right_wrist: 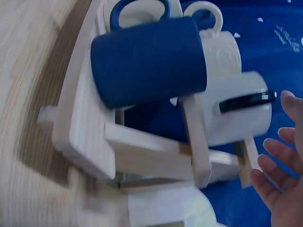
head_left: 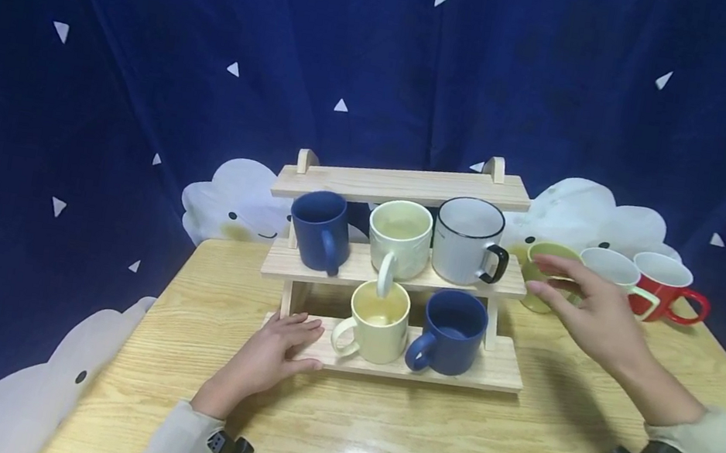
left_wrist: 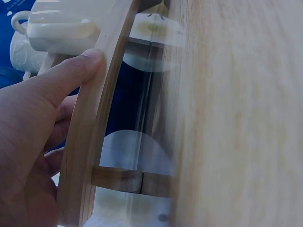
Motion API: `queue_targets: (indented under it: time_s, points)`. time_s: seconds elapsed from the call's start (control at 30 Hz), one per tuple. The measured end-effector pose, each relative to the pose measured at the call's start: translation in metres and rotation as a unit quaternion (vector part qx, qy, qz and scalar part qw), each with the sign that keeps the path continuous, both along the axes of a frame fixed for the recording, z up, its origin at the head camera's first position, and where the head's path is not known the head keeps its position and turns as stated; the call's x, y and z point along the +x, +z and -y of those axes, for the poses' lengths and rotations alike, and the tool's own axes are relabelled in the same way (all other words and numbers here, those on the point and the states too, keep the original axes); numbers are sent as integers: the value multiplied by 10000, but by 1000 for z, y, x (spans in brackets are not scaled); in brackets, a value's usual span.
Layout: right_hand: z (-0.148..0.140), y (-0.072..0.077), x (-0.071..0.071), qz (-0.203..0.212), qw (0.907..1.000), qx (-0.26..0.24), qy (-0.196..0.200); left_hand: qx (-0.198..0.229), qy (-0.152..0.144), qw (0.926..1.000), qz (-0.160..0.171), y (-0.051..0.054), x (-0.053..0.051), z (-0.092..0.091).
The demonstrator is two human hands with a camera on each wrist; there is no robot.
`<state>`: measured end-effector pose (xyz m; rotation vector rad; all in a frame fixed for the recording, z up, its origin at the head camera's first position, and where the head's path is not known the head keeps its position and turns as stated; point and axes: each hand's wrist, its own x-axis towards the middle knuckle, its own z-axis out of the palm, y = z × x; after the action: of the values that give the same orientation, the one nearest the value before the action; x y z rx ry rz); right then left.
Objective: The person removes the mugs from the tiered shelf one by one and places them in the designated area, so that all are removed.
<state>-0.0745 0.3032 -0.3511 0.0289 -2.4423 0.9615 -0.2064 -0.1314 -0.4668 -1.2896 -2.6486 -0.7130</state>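
My left hand [head_left: 274, 346] holds the lower left end of a wooden tiered rack [head_left: 497, 368]. In the left wrist view its thumb lies on the board's front edge and the fingers are on the other side. My right hand [head_left: 597, 312], fingers spread and holding nothing, is in the air right of the rack. It partly covers a yellow-green mug [head_left: 537, 303] and a white mug with a pale green handle [head_left: 610, 267]. On the bottom tier stand a cream mug [head_left: 381, 339] and a dark blue mug [head_left: 460, 351].
Another blue mug [head_left: 314, 235], a pale embossed mug [head_left: 409, 249] and a white mug with black rim and handle [head_left: 461, 253] stand on the middle tier. A red mug [head_left: 662, 297] is at the table's right. Behind hangs a blue curtain [head_left: 390, 43].
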Motion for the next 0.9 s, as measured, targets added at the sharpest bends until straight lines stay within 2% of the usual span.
queue_targets:
  time_s: [0.17, 0.3, 0.63, 0.9]
  points:
    - [14, 8, -5, -115, 9998, 7, 177, -3, -2, 10000, -14, 0, 0, 0]
    - [23, 12, -10, -106, 9997, 133, 165, -25, 24, 10000, -23, -1, 0, 1]
    - [35, 17, -23, 4, 9990, 441, -51, -15, 28, 10000, -5, 0, 1, 0]
    - [39, 17, -30, -105, 9975, 681, -140, 30, 8, 10000, -28, 0, 0, 0]
